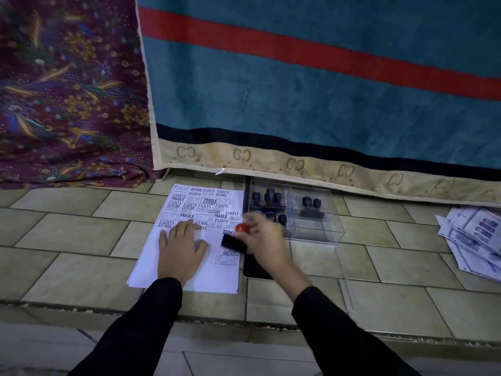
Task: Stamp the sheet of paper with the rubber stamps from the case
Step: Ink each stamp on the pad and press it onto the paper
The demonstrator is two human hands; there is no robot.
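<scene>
One stamp [233, 241] in right hand [263, 240], left hand [180, 248] pressing paper [217, 278].

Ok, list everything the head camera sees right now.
Paper: one stack, white with black prints, on the tiled floor, centre.
Red-knobbed stamp: one, black base, over the paper's right edge.
Case: one, clear, right of paper.
Stamps in case: roughly eight, dark.
Pad: one, black, by paper's right edge.
Loose sheets: several, printed, far right.
Blanket: one, teal, red stripe, behind.
Cloth: one, maroon floral, left.
Left hand: flat on paper.
Right hand: grips red-knobbed stamp.
</scene>
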